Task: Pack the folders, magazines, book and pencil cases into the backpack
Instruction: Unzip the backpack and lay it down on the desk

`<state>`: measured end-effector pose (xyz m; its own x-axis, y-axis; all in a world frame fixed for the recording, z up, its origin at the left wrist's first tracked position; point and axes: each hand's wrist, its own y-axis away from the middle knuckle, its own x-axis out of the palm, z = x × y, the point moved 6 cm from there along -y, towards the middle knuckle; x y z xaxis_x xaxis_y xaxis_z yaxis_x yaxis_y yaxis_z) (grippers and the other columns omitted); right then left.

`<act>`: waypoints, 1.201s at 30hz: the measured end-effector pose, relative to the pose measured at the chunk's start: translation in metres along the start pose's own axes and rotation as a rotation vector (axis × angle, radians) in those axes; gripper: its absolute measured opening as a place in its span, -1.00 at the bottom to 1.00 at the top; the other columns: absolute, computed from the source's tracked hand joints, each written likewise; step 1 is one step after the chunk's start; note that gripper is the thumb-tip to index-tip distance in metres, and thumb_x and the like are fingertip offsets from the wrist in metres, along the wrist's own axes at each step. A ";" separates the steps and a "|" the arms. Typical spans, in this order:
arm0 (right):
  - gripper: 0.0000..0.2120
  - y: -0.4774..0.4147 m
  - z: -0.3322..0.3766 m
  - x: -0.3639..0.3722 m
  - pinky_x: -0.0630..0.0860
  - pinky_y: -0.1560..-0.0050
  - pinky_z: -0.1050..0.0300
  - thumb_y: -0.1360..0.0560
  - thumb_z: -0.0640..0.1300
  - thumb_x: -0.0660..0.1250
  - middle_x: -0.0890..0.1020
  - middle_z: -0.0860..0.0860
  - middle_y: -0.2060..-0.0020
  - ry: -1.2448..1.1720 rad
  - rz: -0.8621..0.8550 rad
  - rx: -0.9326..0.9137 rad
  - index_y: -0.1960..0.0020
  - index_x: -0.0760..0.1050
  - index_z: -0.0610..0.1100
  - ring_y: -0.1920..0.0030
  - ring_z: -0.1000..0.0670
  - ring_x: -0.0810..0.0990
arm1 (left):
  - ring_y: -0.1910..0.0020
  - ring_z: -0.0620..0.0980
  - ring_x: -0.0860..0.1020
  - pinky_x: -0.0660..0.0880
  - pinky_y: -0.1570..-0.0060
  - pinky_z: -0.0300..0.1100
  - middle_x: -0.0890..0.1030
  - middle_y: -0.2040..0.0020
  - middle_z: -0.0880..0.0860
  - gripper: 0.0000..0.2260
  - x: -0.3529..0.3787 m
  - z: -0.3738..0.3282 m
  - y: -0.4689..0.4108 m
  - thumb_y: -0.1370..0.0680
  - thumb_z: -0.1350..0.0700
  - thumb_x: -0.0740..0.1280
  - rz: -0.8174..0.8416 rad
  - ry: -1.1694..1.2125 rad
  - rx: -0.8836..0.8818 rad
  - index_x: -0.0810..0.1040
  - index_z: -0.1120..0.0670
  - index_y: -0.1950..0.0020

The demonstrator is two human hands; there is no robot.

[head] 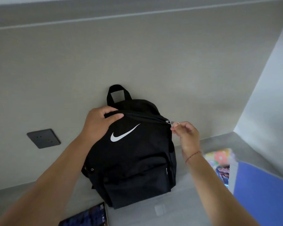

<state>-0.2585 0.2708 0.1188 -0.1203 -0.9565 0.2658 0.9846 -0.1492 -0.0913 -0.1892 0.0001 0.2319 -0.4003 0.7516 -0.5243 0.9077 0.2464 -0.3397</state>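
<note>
Step 1, opening up. Backpack [134,160] stands at back edge of grey surface [186,201], vs wall. Left grip [98,124] clamps its top; right grip [188,136] pinches zip pull [173,123]. Zip looks shut. Next: drag pull across w/ left bracing. Blue folder [260,193] waits at right edge.

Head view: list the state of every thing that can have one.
backpack: upright against the wall
main zipper: looks shut across the top
zipper pull: at the zipper's right end
left hand: grips the backpack's top
right hand: pinches the zipper pull
blue folder: closed, lying flat beside the backpack
</note>
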 end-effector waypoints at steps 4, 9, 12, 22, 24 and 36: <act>-0.82 0.001 -0.015 -0.017 0.51 0.10 0.19 -0.46 -0.30 0.35 0.62 -0.03 0.41 -0.031 -0.021 0.061 0.31 0.50 -0.15 0.32 0.01 0.56 | 0.23 -0.25 0.64 0.49 0.18 -0.41 0.67 0.25 -0.24 -0.91 -0.003 0.003 0.000 -0.45 0.07 0.44 -0.010 0.052 -0.049 0.64 -0.14 0.17; -0.77 0.012 -0.053 -0.036 0.42 0.20 0.25 -0.48 -0.27 0.33 0.62 -0.03 0.38 0.010 -0.076 0.200 0.33 0.41 -0.13 0.39 0.10 0.55 | 0.21 -0.20 0.65 0.51 0.13 -0.31 0.69 0.20 -0.19 -0.95 -0.007 0.009 0.000 -0.45 0.06 0.45 -0.053 0.131 -0.109 0.66 -0.10 0.13; -0.79 0.020 -0.074 -0.044 0.41 0.29 0.32 -0.49 -0.27 0.33 0.60 -0.06 0.36 0.034 -0.092 0.258 0.30 0.40 -0.15 0.43 0.14 0.55 | 0.21 -0.22 0.65 0.50 0.16 -0.34 0.69 0.24 -0.21 -0.94 -0.008 0.010 0.000 -0.45 0.07 0.45 -0.063 0.167 -0.136 0.65 -0.11 0.15; -0.81 0.035 -0.101 -0.042 0.44 0.15 0.19 -0.49 -0.09 0.36 0.58 -0.03 0.34 0.061 -0.137 0.393 0.26 0.46 -0.12 0.38 0.08 0.55 | 0.24 -0.26 0.64 0.50 0.18 -0.36 0.67 0.21 -0.14 -0.93 -0.004 0.003 0.004 -0.45 0.05 0.45 -0.089 0.151 -0.146 0.63 -0.13 0.19; -0.73 0.057 -0.117 -0.041 0.39 0.26 0.22 -0.45 0.05 0.37 0.48 0.01 0.39 0.104 -0.141 0.453 0.27 0.42 -0.09 0.39 0.05 0.44 | 0.22 -0.24 0.64 0.50 0.17 -0.36 0.67 0.19 -0.14 -0.93 -0.004 -0.002 0.004 -0.45 0.05 0.45 -0.082 0.111 -0.128 0.62 -0.12 0.18; -0.15 0.123 -0.140 0.006 0.37 -0.25 -0.04 -0.30 0.13 0.50 0.24 -0.12 -0.42 0.210 -0.328 0.636 -0.44 0.19 -0.12 -0.34 -0.17 0.36 | 0.16 -0.16 0.64 0.55 0.12 -0.30 0.68 0.15 -0.08 -0.89 -0.003 -0.009 0.013 -0.45 0.05 0.45 -0.090 0.053 -0.118 0.67 0.02 0.05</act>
<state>-0.1560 0.2115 -0.0256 -0.3801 -0.9249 -0.0107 0.7696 -0.3227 0.5510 -0.1750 0.0065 0.2364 -0.4764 0.7538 -0.4525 0.8781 0.3822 -0.2877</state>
